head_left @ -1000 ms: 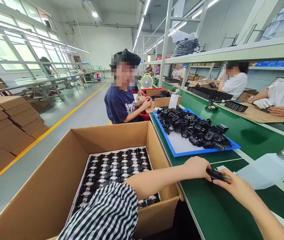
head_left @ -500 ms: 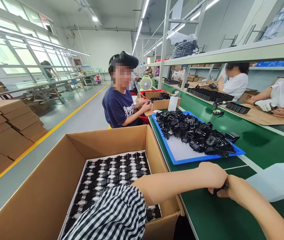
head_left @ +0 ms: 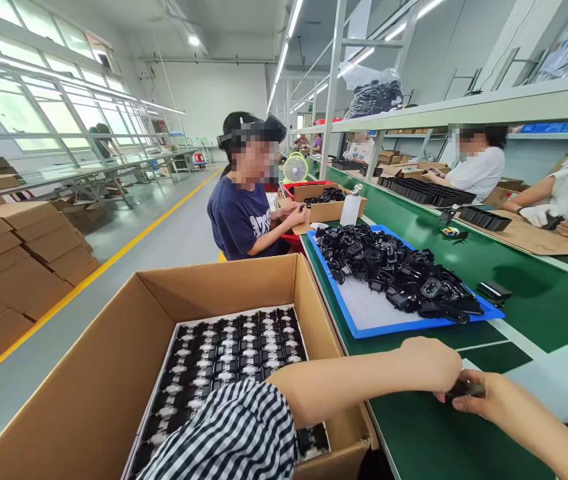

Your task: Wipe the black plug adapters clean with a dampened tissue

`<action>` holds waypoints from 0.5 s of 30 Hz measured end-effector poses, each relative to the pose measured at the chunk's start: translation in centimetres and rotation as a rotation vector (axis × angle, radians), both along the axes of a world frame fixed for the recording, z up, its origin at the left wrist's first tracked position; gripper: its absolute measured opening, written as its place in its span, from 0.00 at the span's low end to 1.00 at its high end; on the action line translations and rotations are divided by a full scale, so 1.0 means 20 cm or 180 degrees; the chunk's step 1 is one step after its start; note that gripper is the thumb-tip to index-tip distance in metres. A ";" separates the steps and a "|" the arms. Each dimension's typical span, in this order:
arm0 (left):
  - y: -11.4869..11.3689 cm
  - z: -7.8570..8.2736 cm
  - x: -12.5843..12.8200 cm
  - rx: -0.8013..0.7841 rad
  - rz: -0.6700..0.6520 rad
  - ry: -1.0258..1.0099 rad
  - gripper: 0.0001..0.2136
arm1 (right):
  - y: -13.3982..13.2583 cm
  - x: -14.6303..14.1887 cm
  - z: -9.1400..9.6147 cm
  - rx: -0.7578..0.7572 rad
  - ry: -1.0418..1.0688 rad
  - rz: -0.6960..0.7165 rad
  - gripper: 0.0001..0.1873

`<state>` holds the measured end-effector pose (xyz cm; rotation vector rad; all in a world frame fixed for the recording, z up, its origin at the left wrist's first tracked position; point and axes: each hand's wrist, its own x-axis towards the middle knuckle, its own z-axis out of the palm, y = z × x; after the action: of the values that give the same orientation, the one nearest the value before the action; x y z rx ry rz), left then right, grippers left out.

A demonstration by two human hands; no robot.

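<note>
Both hands – left hand [head_left: 431, 363], right hand [head_left: 494, 400] – fingers gripping black part [head_left: 465, 389]; no legible writing.

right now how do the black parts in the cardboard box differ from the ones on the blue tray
The parts in the cardboard box lie in neat rows in one flat layer; those on the blue tray sit in a loose, jumbled heap. The box layer fills its sheet, while the heap leaves part of the tray bare. Both are small black plastic parts.
</note>
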<state>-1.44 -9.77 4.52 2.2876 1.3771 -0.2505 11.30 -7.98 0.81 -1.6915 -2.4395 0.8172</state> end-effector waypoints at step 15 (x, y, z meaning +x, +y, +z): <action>-0.11 -0.25 -0.21 0.0406 0.0528 -0.1526 0.21 | -0.13 -0.14 0.31 0.0860 -0.1594 0.0888 0.05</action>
<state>-5.71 -11.90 -0.55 2.1230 1.3391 0.4238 8.50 -10.53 7.06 -1.6259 -2.9852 0.0550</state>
